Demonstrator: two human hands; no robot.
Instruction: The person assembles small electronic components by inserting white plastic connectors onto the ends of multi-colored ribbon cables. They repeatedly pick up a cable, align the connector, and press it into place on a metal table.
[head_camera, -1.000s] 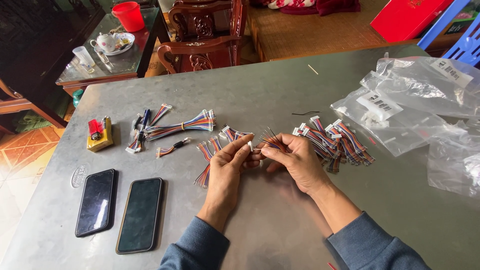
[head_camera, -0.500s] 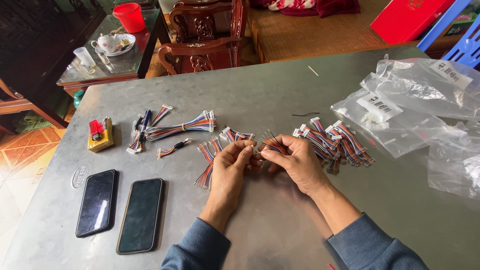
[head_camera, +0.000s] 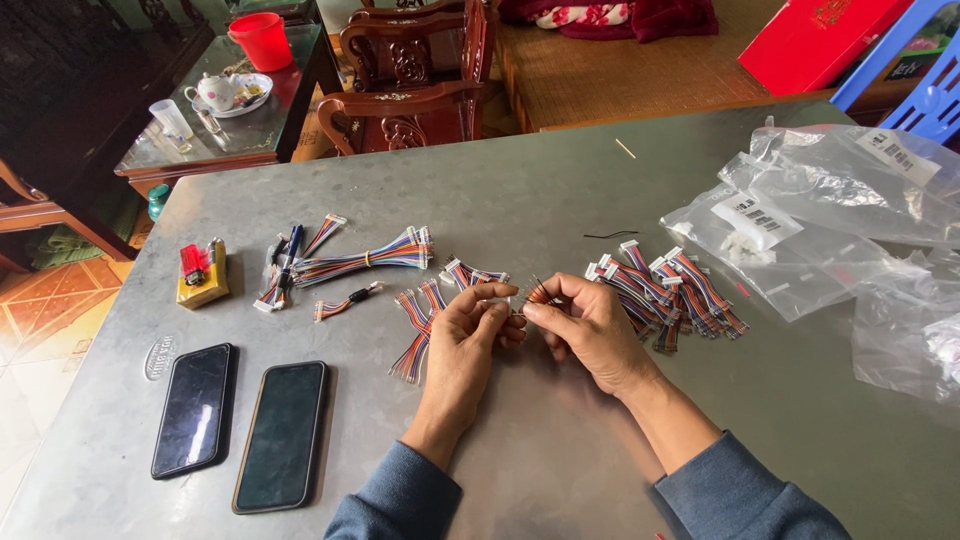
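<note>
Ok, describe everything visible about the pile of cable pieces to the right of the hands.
The pile of cable pieces is a loose heap of short ribbon-like wire sets, each with thin strands in red, blue, orange and other colours ending in small white plastic connectors. They lie crisscrossed and fanned out flat on the grey metal table. The right hand sits just beside the heap's left edge, apparently touching its nearest pieces, and a clear plastic bag lies close on the other side.

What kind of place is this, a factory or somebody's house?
Most likely a home used for piecework: carved wooden chairs and a glass side table with a tea set stand behind the metal table, strewn with coloured wire bundles.
</note>
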